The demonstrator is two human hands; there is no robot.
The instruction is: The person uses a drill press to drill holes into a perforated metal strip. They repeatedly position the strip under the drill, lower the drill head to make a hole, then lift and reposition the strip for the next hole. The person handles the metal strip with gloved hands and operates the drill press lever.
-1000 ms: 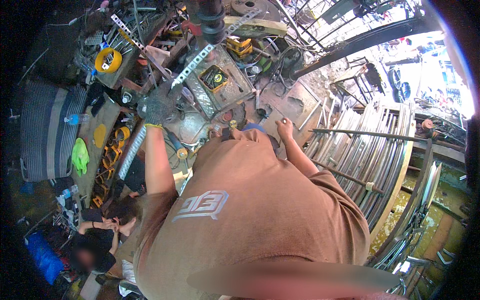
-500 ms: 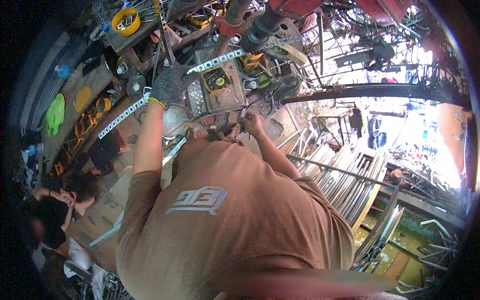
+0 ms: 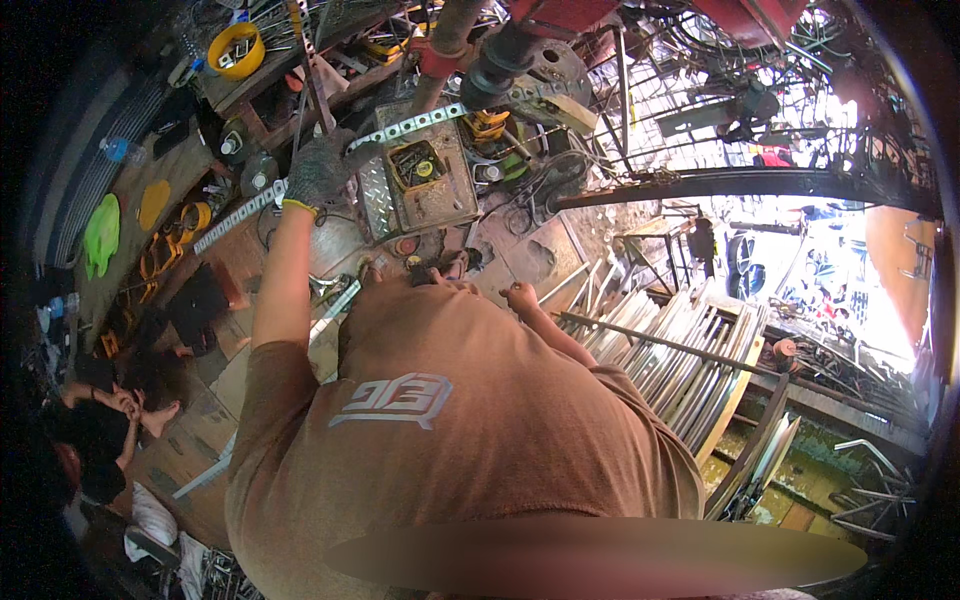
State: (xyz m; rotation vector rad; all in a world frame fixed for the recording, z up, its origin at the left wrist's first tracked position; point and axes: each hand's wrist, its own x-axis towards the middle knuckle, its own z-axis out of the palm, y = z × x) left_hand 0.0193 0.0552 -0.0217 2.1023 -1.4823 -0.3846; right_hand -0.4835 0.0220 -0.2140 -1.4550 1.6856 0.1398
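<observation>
Diagonally, perforated strip point(image 3: 410, 126) crosses left hand point(image 3: 318, 170), pointing far right.

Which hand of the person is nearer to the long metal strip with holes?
Left. The gloved left hand grips the metal strip; the bare right hand is apart from it, lower and to the right in the picture.

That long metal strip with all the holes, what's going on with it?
The person in the brown shirt has hold of the strip with their gloved left hand. It sticks out on both sides of the glove, and one side runs up to a dark machine part. Their bare right hand is curled, away from the strip; I can't tell if it holds anything. Another person is at the lower left.
</observation>
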